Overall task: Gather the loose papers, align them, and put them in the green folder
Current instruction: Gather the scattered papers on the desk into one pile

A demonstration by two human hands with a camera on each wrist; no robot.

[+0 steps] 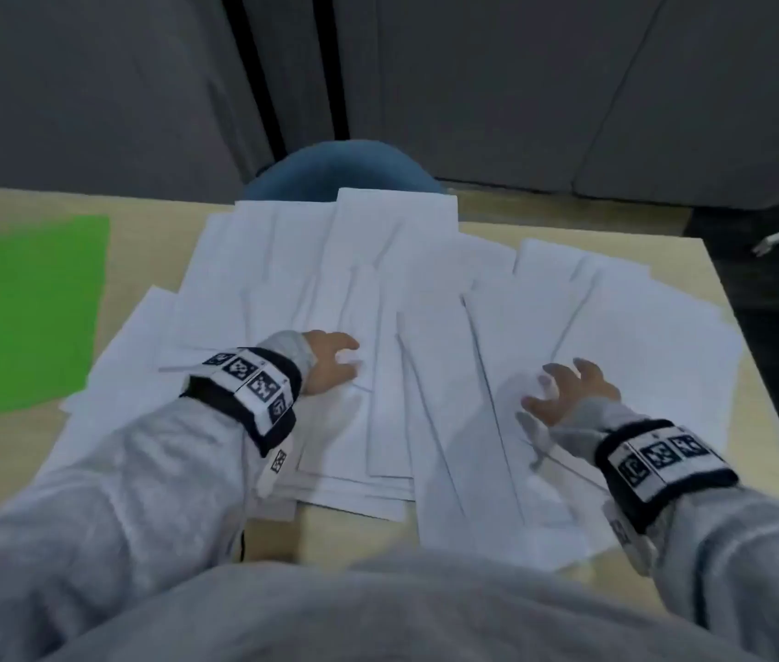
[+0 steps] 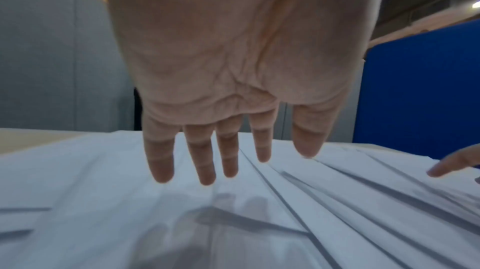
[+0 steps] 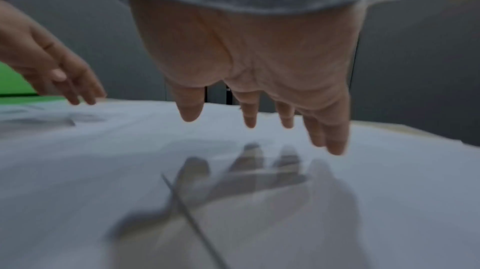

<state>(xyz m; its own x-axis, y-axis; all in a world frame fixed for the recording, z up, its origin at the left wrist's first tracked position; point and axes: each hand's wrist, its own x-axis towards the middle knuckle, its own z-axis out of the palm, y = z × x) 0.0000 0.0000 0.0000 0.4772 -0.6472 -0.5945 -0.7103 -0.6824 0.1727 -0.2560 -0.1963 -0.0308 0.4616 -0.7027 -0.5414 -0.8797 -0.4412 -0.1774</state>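
Loose white papers (image 1: 378, 289) fanned across the pale tabletop (image 1: 693, 260), overlapping at many angles, several near edges reaching the front of the tabletop. Green folder (image 1: 24, 317) lying flat at the far left, touched only by the outermost sheets. Blue chair back (image 1: 340, 172) beyond the far edge.

Left hand (image 1: 328, 363) low over the middle of the spread, grip spread, fingers (image 2: 161, 158) straight and apart; from the left wrist view, tips just above the sheets, contact not certain. Right hand (image 1: 564, 391) over the right-hand cluster, grip likewise spread, fingers (image 3: 191, 107) extended with a clear shadow beneath, probably hovering. Nothing pinched in either.

Likely step: sweeping the two clusters together, gathering hardly begun.

Risks from here: thin sheets sliding over one another instead of moving as one, leaving strays behind; pressing down while dragging inward, buckling or creasing the top pages; sheets at the near and right edges nudged off the tabletop by the sleeves; outer left sheets pushing the folder askew.
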